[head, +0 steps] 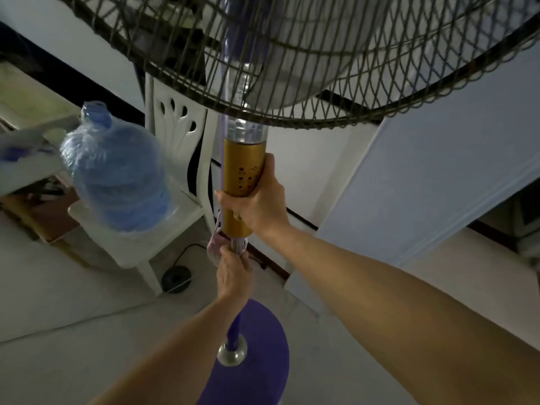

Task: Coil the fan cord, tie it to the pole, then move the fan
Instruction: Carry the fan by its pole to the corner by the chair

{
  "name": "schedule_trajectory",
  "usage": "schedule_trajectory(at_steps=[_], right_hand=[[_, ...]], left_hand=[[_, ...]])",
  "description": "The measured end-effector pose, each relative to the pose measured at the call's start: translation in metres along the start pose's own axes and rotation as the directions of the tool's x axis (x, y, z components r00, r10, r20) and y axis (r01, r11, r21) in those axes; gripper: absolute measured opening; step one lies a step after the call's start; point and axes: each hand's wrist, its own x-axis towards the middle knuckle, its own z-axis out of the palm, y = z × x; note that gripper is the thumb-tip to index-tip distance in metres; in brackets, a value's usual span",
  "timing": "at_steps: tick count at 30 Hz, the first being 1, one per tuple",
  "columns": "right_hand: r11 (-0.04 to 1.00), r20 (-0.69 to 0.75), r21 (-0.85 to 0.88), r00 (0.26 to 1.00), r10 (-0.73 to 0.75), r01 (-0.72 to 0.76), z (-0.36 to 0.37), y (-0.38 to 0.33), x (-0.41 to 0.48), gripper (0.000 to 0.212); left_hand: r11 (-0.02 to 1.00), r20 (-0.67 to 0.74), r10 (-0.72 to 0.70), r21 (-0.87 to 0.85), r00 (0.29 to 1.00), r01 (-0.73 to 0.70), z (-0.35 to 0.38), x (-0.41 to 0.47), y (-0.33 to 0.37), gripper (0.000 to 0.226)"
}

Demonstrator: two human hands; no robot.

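No readable text or labels anywhere.

Fan pole [233,325] centre frame. Fan head [292,54] above pole, base [263,375] below, on floor. Right hand [257,206] grips control column [242,159] atop pole; left hand [233,276] grips pole just beneath, touching cord [216,244]. Water bottle [117,176] left of pole, on chair [137,247]. Door [423,185] right of pole.

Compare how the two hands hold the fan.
The right hand grips the gold control column; the left hand grips lower, on the thin pole at the pale cord bundle. The right hand wraps a thick section; the left hand a slim one. Both are curled round the fan's stem.
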Motion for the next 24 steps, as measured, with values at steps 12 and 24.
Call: schedule_trajectory(at_steps=[12, 24], right_hand=[[0.999, 0.038, -0.001, 0.998, -0.043, 0.043, 0.062, 0.112, 0.063, 0.069], [0.988, -0.006, 0.021, 0.989, -0.151, 0.151, 0.107, 0.262, 0.081, 0.072]], left_hand=[[1.0, -0.014, -0.011, -0.017, 1.0, 0.011, 0.074, 0.106, -0.069, 0.006], [0.99, -0.082, 0.135, -0.039, 0.987, -0.139, 0.182, 0.189, -0.165, 0.012]])
